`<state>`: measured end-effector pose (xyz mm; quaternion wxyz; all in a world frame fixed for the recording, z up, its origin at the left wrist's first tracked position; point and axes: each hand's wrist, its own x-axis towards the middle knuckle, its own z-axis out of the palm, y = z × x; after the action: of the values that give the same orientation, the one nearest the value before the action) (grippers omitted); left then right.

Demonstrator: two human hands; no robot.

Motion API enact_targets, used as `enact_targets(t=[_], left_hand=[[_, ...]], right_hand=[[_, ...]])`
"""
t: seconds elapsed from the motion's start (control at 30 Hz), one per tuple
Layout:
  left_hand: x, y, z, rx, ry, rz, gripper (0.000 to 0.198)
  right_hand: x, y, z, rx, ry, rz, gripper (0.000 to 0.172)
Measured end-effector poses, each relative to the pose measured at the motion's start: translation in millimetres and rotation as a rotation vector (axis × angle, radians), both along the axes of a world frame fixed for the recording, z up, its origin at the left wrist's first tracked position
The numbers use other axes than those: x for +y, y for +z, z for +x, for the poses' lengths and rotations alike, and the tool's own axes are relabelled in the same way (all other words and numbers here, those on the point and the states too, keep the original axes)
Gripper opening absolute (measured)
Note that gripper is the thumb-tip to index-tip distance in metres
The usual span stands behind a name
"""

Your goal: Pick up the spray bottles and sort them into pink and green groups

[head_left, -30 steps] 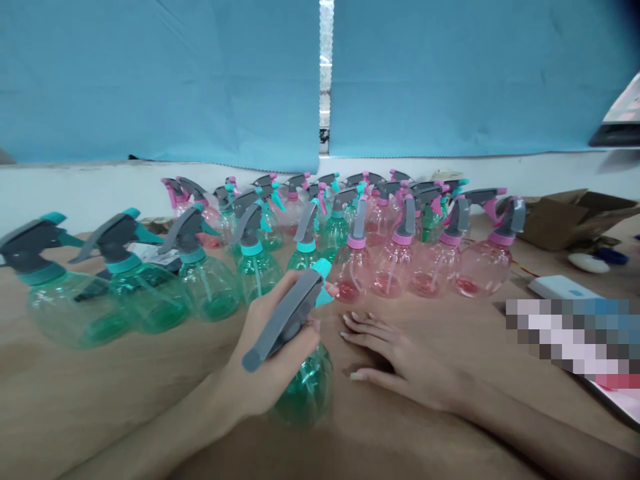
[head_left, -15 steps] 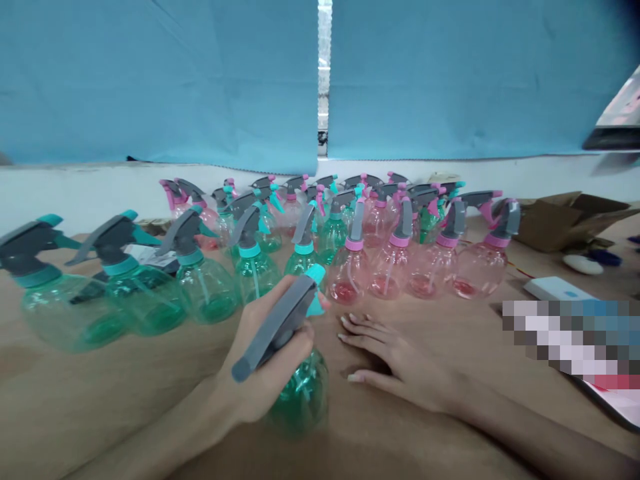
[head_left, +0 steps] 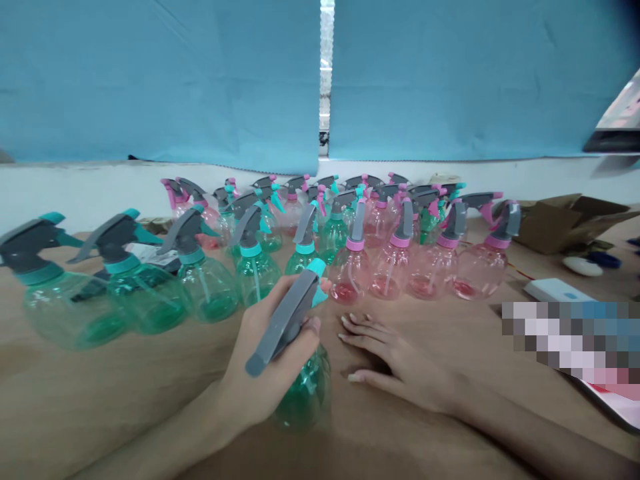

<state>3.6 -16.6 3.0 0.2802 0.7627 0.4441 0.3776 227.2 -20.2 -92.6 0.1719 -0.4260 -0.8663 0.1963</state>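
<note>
My left hand point(head_left: 260, 347) is closed around the neck of a green spray bottle point(head_left: 305, 397) with a grey and turquoise trigger head. That bottle is close to me at the middle of the table, its nozzle pointing away and a little to the right. My fingertips at the trigger are partly hidden behind the head. To the right, my right hand point(head_left: 395, 353) lies flat on the wooden table point(head_left: 165, 393), fingers spread and holding nothing. Beyond my hands stand a green spray bottle point(head_left: 207, 293) and a pink spray bottle point(head_left: 390, 273), each among several of its colour.
More spray bottles in both colours crowd behind the front row. At the right are an open cardboard box point(head_left: 565, 220), a white rounded object point(head_left: 583, 265), a small white box point(head_left: 560, 291) and a pixelated flat item point(head_left: 575, 340). Blue cloth point(head_left: 165, 80) hangs on the wall.
My left hand and the green spray bottle have shifted slightly to the right, and the head has turned a little. My right hand has stayed in place.
</note>
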Motion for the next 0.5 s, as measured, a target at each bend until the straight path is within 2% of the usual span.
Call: enact_targets(t=[0.5], left_hand=[[2.5,-3.2,1.0,-0.016,-0.005,-0.009,0.027]], right_hand=[[0.0,-2.1,0.8,0.012,0.004,0.019,0.060]])
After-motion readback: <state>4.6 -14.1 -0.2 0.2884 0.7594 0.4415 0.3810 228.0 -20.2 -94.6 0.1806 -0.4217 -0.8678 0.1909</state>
